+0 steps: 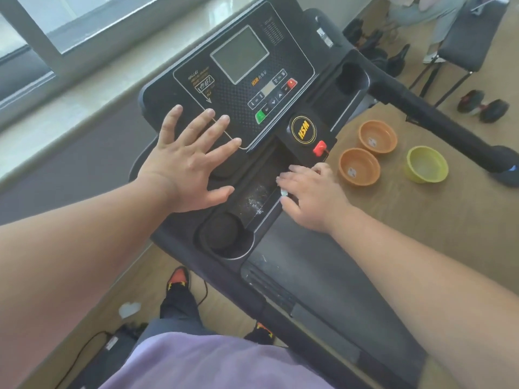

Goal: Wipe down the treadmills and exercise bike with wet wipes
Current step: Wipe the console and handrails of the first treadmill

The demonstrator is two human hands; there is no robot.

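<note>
Head view: left hand [186, 161] lies flat on the treadmill console [241, 88], fingers spread and straight. Right hand [314, 196] presses a white wet wipe [284, 192] into the console's centre tray [261, 189], fingers curled over it. Wipe mostly hidden beneath the hand. Smears mark the tray.

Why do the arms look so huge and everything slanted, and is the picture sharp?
Head view: the wide-angle lens stretches the forearms at the edges and tilts the treadmill console; daylight from the window puts soft glare on the sill; the right hand over a white wipe looks slightly blurred, the flat left hand sharper.
</note>
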